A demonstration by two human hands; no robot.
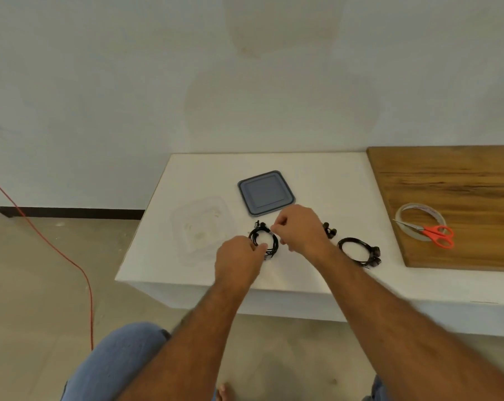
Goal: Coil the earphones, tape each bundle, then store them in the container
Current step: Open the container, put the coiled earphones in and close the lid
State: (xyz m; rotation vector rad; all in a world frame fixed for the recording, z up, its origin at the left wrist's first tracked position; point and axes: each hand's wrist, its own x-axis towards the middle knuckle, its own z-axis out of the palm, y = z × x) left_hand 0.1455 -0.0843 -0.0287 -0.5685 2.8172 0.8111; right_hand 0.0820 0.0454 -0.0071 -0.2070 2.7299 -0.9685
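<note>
A coil of black earphones (269, 241) lies on the white table (164, 241), held between both hands. My left hand (237, 260) pinches its lower left side. My right hand (301, 228) pinches its upper right side, fingers closed on the wire, perhaps with a bit of tape. A second black coil (357, 251) lies to the right, untouched. More earbuds (330, 229) peek out behind my right hand. The clear container (201, 230) stands open to the left, and its grey lid (265, 192) lies behind the hands.
A wooden board (453, 180) lies on the right with a clear tape roll (419, 217) and orange-handled scissors (433, 232) on it. An orange cable (57, 250) runs across the floor at left. My knees in jeans are below the table edge.
</note>
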